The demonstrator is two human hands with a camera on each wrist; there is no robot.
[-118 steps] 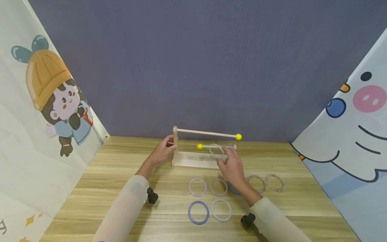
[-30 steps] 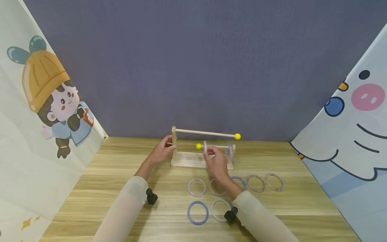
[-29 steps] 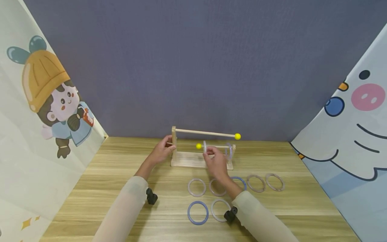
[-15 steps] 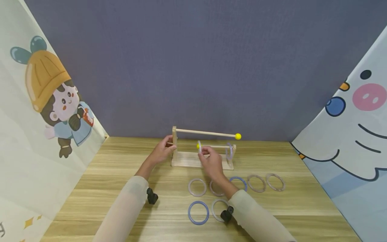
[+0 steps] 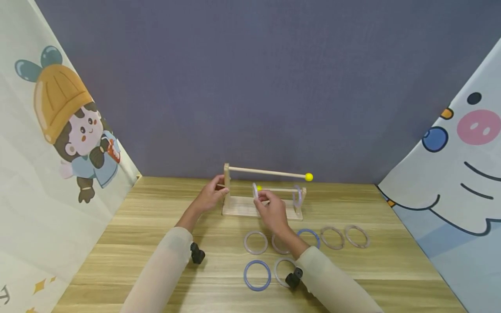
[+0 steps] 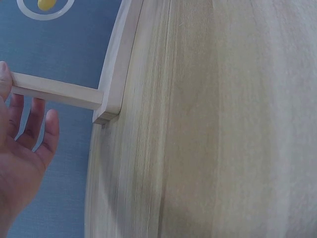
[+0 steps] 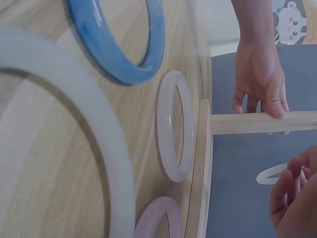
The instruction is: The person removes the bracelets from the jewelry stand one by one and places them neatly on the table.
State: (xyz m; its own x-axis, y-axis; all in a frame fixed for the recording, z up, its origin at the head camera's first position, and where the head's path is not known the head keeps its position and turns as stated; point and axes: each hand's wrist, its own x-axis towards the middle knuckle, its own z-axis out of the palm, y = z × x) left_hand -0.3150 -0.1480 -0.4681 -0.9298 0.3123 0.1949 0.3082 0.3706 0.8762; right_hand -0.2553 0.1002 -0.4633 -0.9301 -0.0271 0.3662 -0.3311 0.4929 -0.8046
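Note:
A wooden bangle rack [image 5: 242,206] stands at the back of the table, with two rods ending in yellow balls. My left hand [image 5: 211,194] grips its tall left post [image 6: 59,91], thumb on one side and fingers behind. My right hand [image 5: 272,213] pinches a pale bangle [image 5: 255,191] upright, just left of the lower rod's ball [image 5: 259,188]. In the left wrist view, this bangle [image 6: 44,17] frames the yellow ball. Lilac bangles [image 5: 299,196] hang on the lower rod beside the short right post. The upper rod [image 5: 266,171] carries no bangle.
Several bangles lie on the table in front of the rack: a blue one [image 5: 257,275], a white one [image 5: 277,271] partly behind my right wrist camera, another blue one [image 5: 309,230], a pale pink one [image 5: 255,231] and brownish ones [image 5: 332,248] to the right. A grey-blue wall [image 5: 250,87] rises behind.
My right hand has moved left along the lower rod with the pale bangle, which has gone from mid-rod to just beyond the yellow ball. My left hand stays on the post.

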